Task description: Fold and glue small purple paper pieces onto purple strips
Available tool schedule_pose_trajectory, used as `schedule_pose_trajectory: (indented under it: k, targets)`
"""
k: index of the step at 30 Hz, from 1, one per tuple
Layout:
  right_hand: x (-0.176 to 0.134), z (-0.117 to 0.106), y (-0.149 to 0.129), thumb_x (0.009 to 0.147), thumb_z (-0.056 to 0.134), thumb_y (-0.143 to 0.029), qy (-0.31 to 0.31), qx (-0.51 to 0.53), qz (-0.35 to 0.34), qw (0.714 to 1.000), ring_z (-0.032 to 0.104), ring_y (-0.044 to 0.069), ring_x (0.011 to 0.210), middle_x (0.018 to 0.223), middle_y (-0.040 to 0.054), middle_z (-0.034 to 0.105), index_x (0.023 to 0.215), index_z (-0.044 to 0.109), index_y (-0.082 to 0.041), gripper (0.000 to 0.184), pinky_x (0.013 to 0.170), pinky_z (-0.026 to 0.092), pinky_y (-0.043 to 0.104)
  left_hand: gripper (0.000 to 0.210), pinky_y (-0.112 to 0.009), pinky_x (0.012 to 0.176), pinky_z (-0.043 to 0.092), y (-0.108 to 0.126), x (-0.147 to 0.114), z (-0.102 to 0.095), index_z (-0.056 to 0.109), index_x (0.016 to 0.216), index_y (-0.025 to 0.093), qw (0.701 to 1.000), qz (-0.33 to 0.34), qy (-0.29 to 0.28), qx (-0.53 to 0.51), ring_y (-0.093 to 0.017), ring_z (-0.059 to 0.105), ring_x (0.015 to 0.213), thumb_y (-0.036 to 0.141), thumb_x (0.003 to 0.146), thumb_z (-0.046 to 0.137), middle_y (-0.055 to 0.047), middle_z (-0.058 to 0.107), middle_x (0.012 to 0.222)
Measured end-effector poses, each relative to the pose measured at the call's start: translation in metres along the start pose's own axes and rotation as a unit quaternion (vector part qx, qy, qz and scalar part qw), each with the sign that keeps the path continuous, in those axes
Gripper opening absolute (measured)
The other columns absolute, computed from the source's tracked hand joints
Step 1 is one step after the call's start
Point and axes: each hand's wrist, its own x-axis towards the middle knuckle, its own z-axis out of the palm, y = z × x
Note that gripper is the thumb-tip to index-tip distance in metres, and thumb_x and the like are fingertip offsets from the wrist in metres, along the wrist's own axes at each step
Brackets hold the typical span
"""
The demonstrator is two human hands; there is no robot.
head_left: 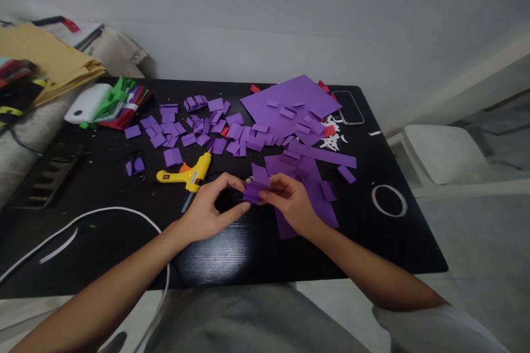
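Between my hands is a small folded piece of purple paper (253, 193), held a little above the black table. My left hand (212, 205) pinches its left edge between thumb and fingers. On the other side, my right hand (292, 201) grips the same piece with thumb and fingertips. Under and beside my right hand lies a purple sheet (308, 220) with some small folded pieces on it. A yellow glue gun (191, 172) rests on its side just beyond my left hand. Many small purple paper pieces (199, 127) are scattered behind it.
A larger purple sheet (285, 96) lies at the back, near white paper scraps (331, 135) and a clear phone case (351, 107). A tape ring (389, 201) sits at the right. A white cable (120, 208) curves across the left. Green and red strips (120, 102) lie bundled back left.
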Motion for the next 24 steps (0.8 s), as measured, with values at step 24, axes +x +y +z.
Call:
schedule_pose_trajectory:
  k: [24]
  targets:
    - [-0.009,-0.001,-0.001,0.083,0.079,-0.027,-0.007,-0.074,-0.103,0.992,0.075,0.023,0.093,0.097,0.0033,0.079,0.098,0.078,-0.025,0.016,0.093,0.062,0.04,0.019,-0.031,0.09,0.059,0.005,0.003,0.0,0.067,0.112,0.019,0.998,0.056,0.022,0.037,-0.018,0.073,0.096,0.024,0.095,0.074,-0.006,0.076,0.105]
